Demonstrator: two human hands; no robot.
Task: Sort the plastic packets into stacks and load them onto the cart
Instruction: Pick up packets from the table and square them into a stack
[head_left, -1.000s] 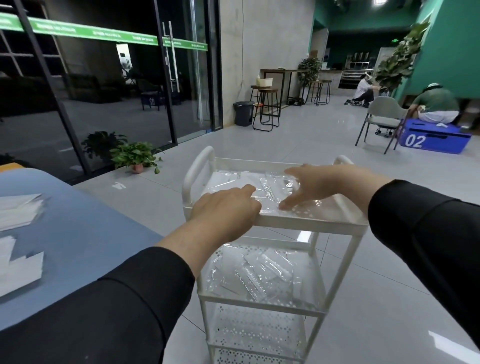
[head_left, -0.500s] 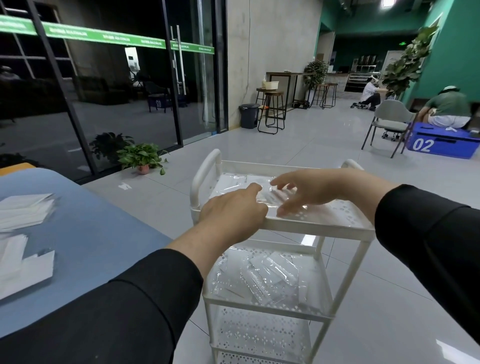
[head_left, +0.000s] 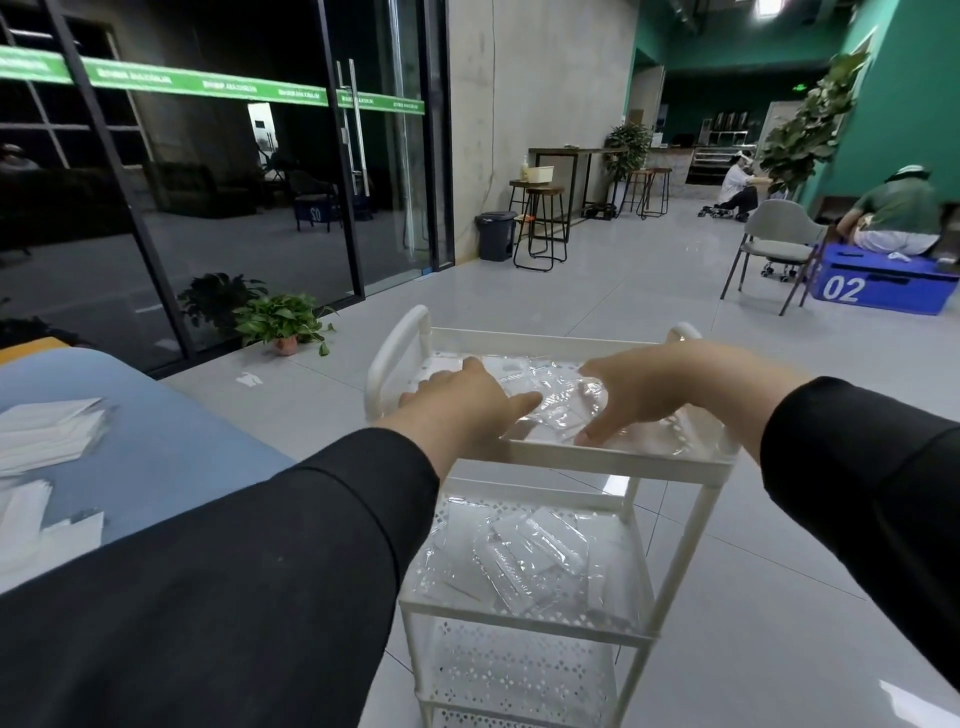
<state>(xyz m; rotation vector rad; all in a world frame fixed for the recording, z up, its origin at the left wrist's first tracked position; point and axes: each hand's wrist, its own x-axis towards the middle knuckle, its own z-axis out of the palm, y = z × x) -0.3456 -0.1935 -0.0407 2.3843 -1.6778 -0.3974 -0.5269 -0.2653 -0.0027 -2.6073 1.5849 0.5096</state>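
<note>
White perforated metal makes up the cart (head_left: 613, 462) in front of me: three tiers, rounded handle posts at the far corners, its long side running left to right across my view. To my left is the blue table (head_left: 156, 447), where flat white packets (head_left: 49, 434) lie in loose overlapping piles near its far and near edges.

The middle shelf (head_left: 631, 621) of the cart holds a spread of clear plastic packets (head_left: 524, 558). They are glossy and see-through, long and narrow, and lie overlapped at mixed angles, most with their long axis slanting from near left to far right. The bottom shelf (head_left: 519, 675) shows only its punched pattern.

On the top tray (head_left: 691, 465) lies another heap of clear packets (head_left: 556, 400), crinkled and catching the light. I cannot tell which way each one points, since they blur into a single shiny mass between my hands.

My left hand (head_left: 462, 402) rests on the left side of that heap, fingers nearly straight and reaching right across the plastic. My right hand (head_left: 649, 395) comes in from the right, fingers bent down with the tips pressing into the packets at the near rim; whether it pinches any I cannot tell. The two sets of fingertips are close together, with film between them.
</note>
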